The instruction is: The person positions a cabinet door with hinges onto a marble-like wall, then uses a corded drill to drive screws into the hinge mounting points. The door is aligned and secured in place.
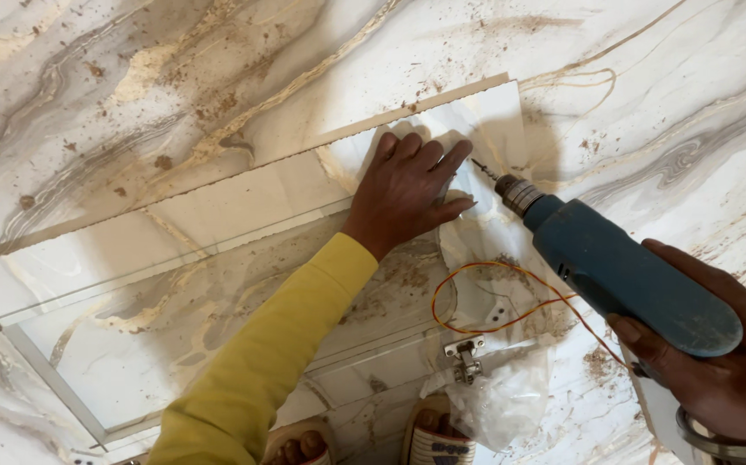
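Note:
My left hand, in a yellow sleeve, lies flat with fingers spread on a white marble-patterned panel that rests on the floor. My right hand grips a blue electric drill. Its thin bit points at the panel just right of my left fingertips. A crumpled clear plastic sheet lies under and below the drill.
A thin red-and-yellow wire loops over the plastic. A small metal hinge lies near it. My sandalled feet show at the bottom edge. The marble-patterned floor carries sawdust specks. A framed panel lies at lower left.

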